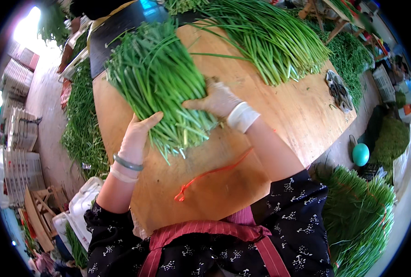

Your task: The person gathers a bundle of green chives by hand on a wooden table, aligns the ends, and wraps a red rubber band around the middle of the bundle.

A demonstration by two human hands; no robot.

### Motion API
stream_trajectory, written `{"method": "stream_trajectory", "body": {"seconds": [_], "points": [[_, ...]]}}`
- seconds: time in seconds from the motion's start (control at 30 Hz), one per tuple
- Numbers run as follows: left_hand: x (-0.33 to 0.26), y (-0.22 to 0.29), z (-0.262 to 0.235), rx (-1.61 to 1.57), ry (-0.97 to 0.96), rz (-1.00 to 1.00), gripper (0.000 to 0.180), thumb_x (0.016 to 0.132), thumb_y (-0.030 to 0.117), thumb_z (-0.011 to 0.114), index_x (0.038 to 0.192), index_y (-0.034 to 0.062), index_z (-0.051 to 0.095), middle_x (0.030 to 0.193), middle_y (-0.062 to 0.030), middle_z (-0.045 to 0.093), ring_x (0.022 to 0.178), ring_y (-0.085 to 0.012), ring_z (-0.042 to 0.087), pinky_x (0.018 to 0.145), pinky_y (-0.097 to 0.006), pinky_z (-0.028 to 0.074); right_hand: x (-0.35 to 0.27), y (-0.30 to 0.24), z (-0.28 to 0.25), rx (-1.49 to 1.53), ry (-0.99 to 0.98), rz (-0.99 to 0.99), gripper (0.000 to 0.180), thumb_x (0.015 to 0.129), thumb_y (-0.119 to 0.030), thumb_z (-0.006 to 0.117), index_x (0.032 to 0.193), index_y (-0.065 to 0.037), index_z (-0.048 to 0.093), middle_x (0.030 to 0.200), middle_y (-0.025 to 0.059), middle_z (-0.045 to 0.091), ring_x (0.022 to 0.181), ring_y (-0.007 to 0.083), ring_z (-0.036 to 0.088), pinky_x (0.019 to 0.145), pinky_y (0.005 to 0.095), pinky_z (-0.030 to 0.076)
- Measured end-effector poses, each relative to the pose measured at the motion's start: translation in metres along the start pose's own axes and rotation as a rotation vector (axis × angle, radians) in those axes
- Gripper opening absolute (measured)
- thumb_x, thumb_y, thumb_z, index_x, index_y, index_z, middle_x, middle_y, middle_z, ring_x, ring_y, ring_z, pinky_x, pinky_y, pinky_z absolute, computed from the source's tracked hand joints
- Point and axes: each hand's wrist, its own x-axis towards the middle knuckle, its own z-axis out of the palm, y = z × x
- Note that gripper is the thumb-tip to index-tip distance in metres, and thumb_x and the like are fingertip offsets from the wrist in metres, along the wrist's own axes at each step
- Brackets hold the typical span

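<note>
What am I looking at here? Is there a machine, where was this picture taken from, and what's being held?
There is no machine here, just a person working with two hands. The camera sits on the person's head and looks down, so the sleeves come in from the bottom. Its very wide lens bends straight edges and leaves the corners dark.

The left hand and right hand hold a bunch of long green stalks from either side, both thumbs over it, near its pale ends. Under them is a wooden table. Between the bunch and the person lies a red string. At the upper right is a pile of similar stalks, and near the right edge a dark grey thing that I cannot identify.
</note>
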Motion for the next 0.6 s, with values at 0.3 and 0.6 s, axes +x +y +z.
{"method": "stream_trajectory", "body": {"seconds": [0.3,0.6], "points": [[0.006,0.017,-0.048,-0.009,0.111,-0.063,0.047,0.085,0.014,0.063,0.126,0.0057,0.042,0.118,-0.0047,0.053,0.105,-0.0154,0.052,0.088,-0.030,0.045,0.044,0.029,-0.065,-0.300,0.133,0.045,0.060,0.086,-0.058,0.045,0.111,-0.005,0.062,0.105,0.0147,0.064,0.100,0.0290,0.060,0.086,0.0353,0.044],[0.004,-0.002,-0.054,-0.156,0.113,0.014,0.037,0.089,0.021,0.056,0.121,0.0054,0.047,0.113,-0.0069,0.057,0.098,-0.0184,0.057,0.085,-0.035,0.048,0.015,-0.019,0.016,0.038,-0.407,-0.247,0.075,0.084,-0.057,0.050,0.133,-0.001,0.038,0.130,0.0212,0.047,0.121,0.0317,0.044,0.101,0.0362,0.033]]}}
